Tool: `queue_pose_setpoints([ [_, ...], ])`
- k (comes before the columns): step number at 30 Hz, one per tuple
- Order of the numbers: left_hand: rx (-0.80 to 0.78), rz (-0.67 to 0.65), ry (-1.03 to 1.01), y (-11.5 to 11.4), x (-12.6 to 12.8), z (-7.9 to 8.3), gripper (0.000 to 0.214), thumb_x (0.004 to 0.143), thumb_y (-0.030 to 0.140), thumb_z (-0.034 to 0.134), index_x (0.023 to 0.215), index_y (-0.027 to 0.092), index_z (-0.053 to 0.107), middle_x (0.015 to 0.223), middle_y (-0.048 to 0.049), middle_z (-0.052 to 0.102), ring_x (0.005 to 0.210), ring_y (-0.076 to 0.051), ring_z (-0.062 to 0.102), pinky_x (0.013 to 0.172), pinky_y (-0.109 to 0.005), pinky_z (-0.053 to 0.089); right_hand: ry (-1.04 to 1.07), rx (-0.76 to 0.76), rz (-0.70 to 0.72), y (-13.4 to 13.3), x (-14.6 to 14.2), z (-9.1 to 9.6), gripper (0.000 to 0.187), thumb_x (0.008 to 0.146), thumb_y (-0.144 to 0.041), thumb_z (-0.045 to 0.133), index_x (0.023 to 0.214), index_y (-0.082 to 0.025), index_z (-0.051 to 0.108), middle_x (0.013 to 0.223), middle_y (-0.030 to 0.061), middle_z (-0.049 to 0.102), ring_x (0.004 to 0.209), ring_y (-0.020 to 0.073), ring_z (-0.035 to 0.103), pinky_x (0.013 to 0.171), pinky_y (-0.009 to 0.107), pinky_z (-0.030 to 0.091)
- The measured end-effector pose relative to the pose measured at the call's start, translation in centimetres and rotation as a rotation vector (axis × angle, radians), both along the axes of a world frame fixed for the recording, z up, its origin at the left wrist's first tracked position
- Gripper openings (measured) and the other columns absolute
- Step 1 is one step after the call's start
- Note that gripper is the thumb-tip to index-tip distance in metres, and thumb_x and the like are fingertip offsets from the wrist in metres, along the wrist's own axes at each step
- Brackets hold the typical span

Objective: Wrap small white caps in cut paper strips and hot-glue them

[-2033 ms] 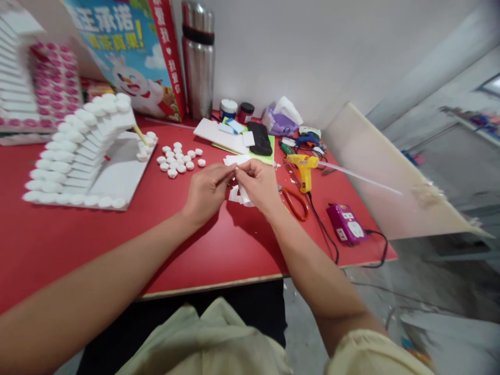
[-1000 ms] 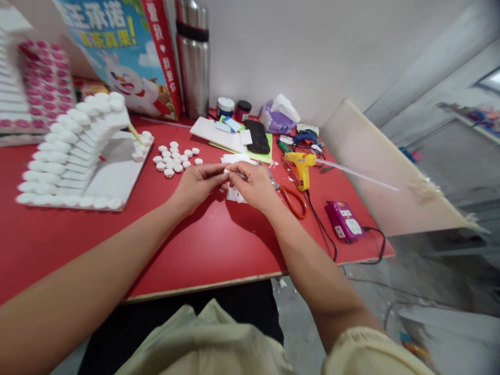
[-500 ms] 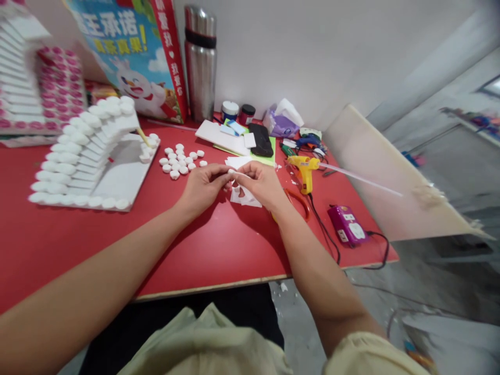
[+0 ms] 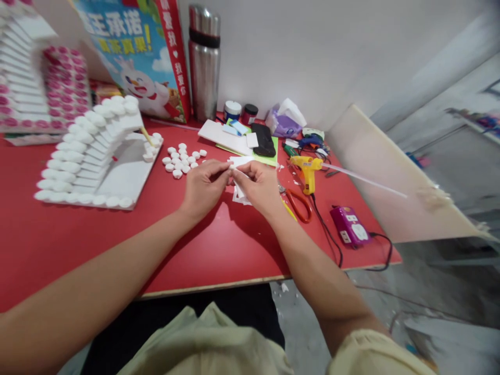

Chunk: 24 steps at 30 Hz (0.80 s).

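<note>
My left hand (image 4: 205, 188) and my right hand (image 4: 259, 186) meet above the red table, fingertips pinched together on a small white piece (image 4: 232, 167). Most of that piece is hidden by the fingers, so its exact kind is unclear. Under the hands lie white paper scraps (image 4: 239, 197). To the left of my left hand is a loose group of round white pieces (image 4: 182, 160). Farther left stands a white stair-like model (image 4: 94, 156) edged with similar white rounds.
Right of my right hand lie orange-handled pliers (image 4: 300, 205), a yellow glue gun (image 4: 307, 169) with a long glue stick, and a purple power socket box (image 4: 349, 227). Behind stand a steel thermos (image 4: 204, 67), two small jars and a tissue pack (image 4: 286, 119). A pale board (image 4: 390, 172) leans at right.
Both hands remain pinched together, with the fingers slightly shifted around the white piece. My right wrist has moved a little, showing more of the pliers. The view has shifted slightly.
</note>
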<state>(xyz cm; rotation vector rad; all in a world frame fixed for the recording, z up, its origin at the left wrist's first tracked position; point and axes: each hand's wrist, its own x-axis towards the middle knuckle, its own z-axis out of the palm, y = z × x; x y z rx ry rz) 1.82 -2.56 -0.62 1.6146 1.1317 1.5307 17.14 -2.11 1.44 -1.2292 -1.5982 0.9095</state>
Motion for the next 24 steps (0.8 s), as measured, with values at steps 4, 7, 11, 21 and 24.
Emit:
queue_pose_setpoints([
  [4, 0.105, 0.033, 0.108, -0.4, 0.3, 0.0, 0.019, 0.094, 0.022, 0.064, 0.091, 0.020, 0.083, 0.084, -0.0069, 0.076, 0.080, -0.019, 0.067, 0.081, -0.034, 0.053, -0.017, 0.024, -0.013, 0.1, 0.1, -0.2, 0.019, 0.089, -0.037, 0.070, 0.083, -0.019, 0.067, 0.073, 0.0032, 0.074, 0.064, 0.0154, 0.064, 0.056, 0.027, 0.046],
  [7, 0.061, -0.018, 0.097, -0.4, 0.3, 0.2, 0.017, 0.092, 0.023, 0.066, 0.088, 0.019, 0.083, 0.082, -0.0067, 0.076, 0.078, -0.019, 0.068, 0.082, -0.034, 0.055, 0.023, 0.025, 0.029, 0.4, 0.7, -0.5, 0.017, 0.088, -0.035, 0.070, 0.084, -0.019, 0.066, 0.074, 0.0031, 0.074, 0.064, 0.0158, 0.065, 0.058, 0.028, 0.048],
  [11, -0.221, -0.168, -0.166, 0.2, -0.4, 0.7, 0.016, 0.084, 0.030, 0.077, 0.090, 0.016, 0.083, 0.073, -0.0056, 0.075, 0.067, -0.018, 0.070, 0.071, -0.033, 0.059, 0.014, -0.014, 0.133, 0.9, 1.7, -0.4, 0.019, 0.089, -0.038, 0.071, 0.086, -0.020, 0.065, 0.073, 0.0010, 0.071, 0.060, 0.0140, 0.062, 0.058, 0.028, 0.049],
  [21, -0.102, -0.243, -0.071, 0.7, -1.1, 1.0, 0.013, 0.086, 0.026, 0.075, 0.087, 0.017, 0.084, 0.070, -0.0029, 0.072, 0.062, -0.014, 0.067, 0.067, -0.028, 0.058, 0.028, -0.050, 0.157, 0.6, 1.9, 0.2, 0.025, 0.088, -0.042, 0.075, 0.088, -0.019, 0.066, 0.073, -0.0004, 0.069, 0.057, 0.0120, 0.060, 0.055, 0.025, 0.045],
  [24, -0.074, -0.226, -0.034, 0.6, -1.0, 1.1, 0.012, 0.087, 0.022, 0.072, 0.086, 0.018, 0.083, 0.069, -0.0017, 0.071, 0.061, -0.013, 0.066, 0.065, -0.027, 0.057, 0.038, -0.059, 0.105, 0.6, 1.7, 0.4, 0.027, 0.085, -0.043, 0.077, 0.085, -0.019, 0.065, 0.070, -0.0009, 0.067, 0.055, 0.0116, 0.058, 0.052, 0.025, 0.042],
])
